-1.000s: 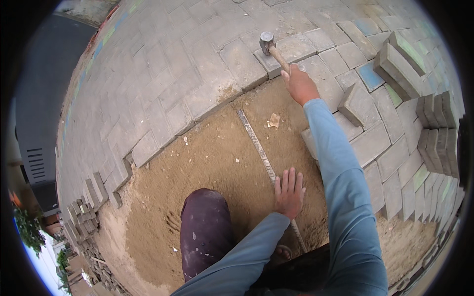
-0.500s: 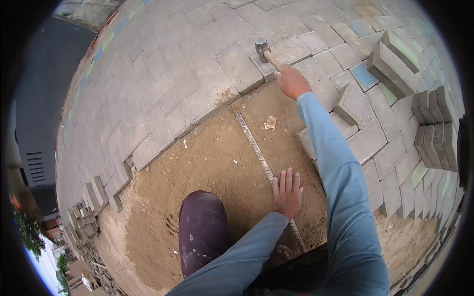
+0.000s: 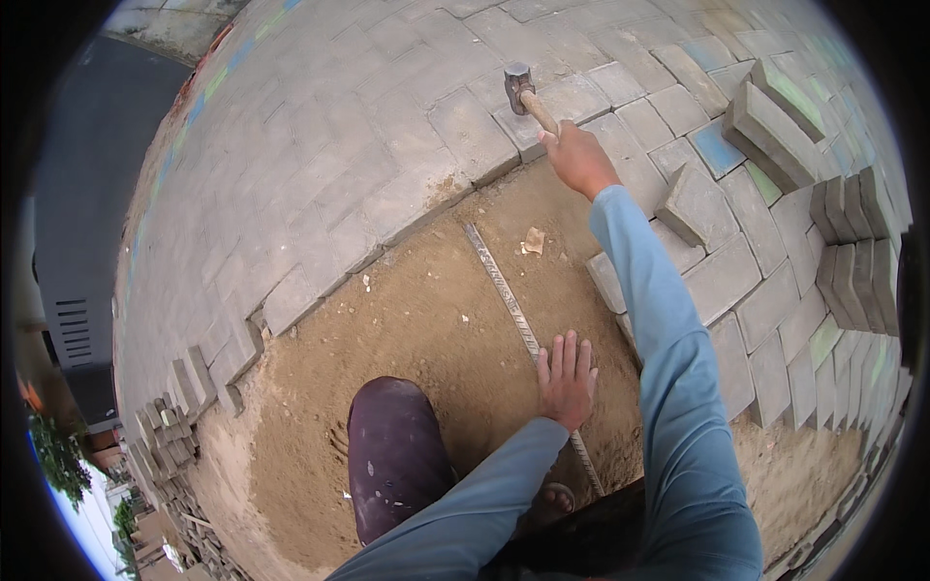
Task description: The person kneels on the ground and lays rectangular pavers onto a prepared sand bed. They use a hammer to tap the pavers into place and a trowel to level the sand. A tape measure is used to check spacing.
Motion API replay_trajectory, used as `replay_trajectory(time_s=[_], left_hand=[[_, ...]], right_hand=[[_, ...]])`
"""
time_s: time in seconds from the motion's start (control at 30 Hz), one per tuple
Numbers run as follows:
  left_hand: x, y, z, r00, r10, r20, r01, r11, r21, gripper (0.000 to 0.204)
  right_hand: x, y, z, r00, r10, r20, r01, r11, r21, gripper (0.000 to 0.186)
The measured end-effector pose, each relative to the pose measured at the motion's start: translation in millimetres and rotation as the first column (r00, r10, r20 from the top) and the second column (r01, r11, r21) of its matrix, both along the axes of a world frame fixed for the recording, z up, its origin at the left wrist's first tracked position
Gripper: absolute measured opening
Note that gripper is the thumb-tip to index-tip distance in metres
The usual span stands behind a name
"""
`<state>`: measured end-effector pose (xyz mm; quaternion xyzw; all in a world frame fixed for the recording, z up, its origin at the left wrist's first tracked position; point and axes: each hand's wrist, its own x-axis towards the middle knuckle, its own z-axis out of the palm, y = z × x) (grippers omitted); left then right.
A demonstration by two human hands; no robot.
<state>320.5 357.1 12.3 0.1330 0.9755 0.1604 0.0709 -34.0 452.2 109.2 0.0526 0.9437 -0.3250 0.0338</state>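
Note:
My right hand (image 3: 580, 161) is closed round the wooden handle of a hammer (image 3: 520, 90). The hammer's dark, blocky metal head is over the grey paving blocks (image 3: 472, 134) along the edge of the laid paving. Whether the head touches them I cannot tell. Nearer to me, my left hand (image 3: 568, 382) lies flat with its fingers stretched out, on or just over a ribbed metal bar (image 3: 505, 295). This long thin bar runs across the bare sand (image 3: 407, 310) and passes partly under the hand.
Loose paving blocks (image 3: 775, 136) and a stack of blocks (image 3: 857, 252) stand on the right. More blocks (image 3: 160, 426) are piled at the lower left. A broken chip (image 3: 533, 241) lies on the sand. My knee (image 3: 397, 455) rests left of the bar.
The hammer head has risen slightly in the picture, and my right hand has shifted a little to the right with it. My left hand keeps its place by the bar.

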Motion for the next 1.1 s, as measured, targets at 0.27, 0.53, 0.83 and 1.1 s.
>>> replay_trajectory(time_s=[0.27, 0.53, 0.83, 1.1], left_hand=[[-4, 6, 4, 1.000, -0.022, -0.008, 0.022, 1.000, 0.006, 0.061], [-2, 2, -2, 0.999, 0.012, -0.031, -0.011, 1.000, 0.027, 0.062], [-2, 0, -5, 1.000, 0.002, 0.008, -0.002, 1.000, -0.004, 0.064], [-6, 9, 1, 0.997, -0.013, -0.071, 0.014, 1.000, 0.014, 0.063]], right_hand=[[6, 4, -21, 0.998, -0.006, -0.069, 0.010, 0.999, 0.053, 0.043], [17, -14, 31, 0.995, -0.092, -0.035, 0.088, 0.991, -0.100, 0.039], [-1, 0, 10, 1.000, -0.012, 0.023, 0.012, 1.000, -0.012, 0.039], [-24, 41, -19, 0.975, -0.209, -0.079, 0.212, 0.977, 0.029, 0.046]])
